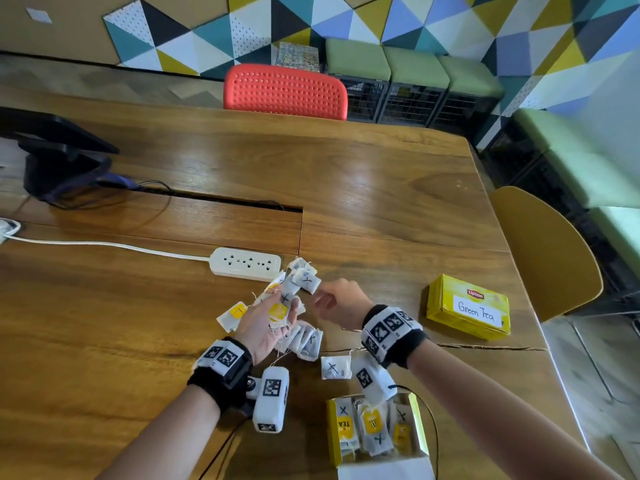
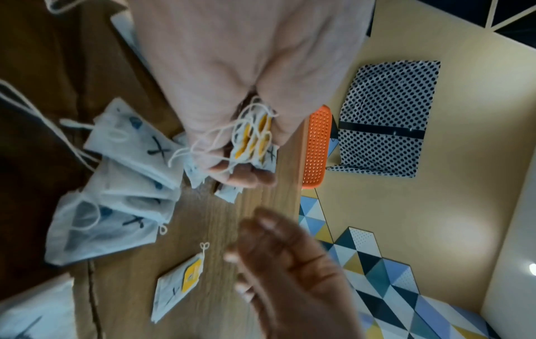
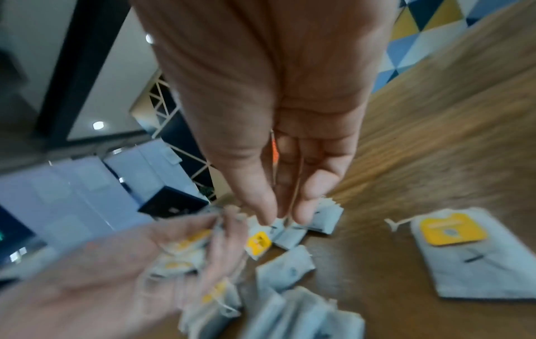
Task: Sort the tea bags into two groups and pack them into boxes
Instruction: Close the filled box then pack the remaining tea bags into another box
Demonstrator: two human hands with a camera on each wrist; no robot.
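The wooden table (image 1: 381, 188) takes up most of the scene, and everything in play sits at its near edge, within easy reach. Off to the right, well apart from the action, the closed yellow box labelled Green Tea (image 1: 468, 307) waits flat, probably the home for the second group. Right at the near edge is the open box (image 1: 377, 431), mouth up, already stocked with tea bags standing on end, several marked with an X, so one group looks well on its way. Between the hands lies the loose pile of tea bags (image 1: 301, 278), spread out so the marks can be read (a sensible way to sort). One stray X bag (image 1: 335, 367) lies just beside the open box.

The left hand (image 1: 266, 323), palm up, has its fingers curled round a bunch of yellow-tagged bags (image 2: 255, 140), strings trailing, apparently collecting a batch to drop in at once. The right hand (image 1: 341, 303) reaches toward the pile with its fingers loosely extended; its fingertips (image 3: 263, 218) are right at a bag, but whether they have it pinched, I cannot tell.
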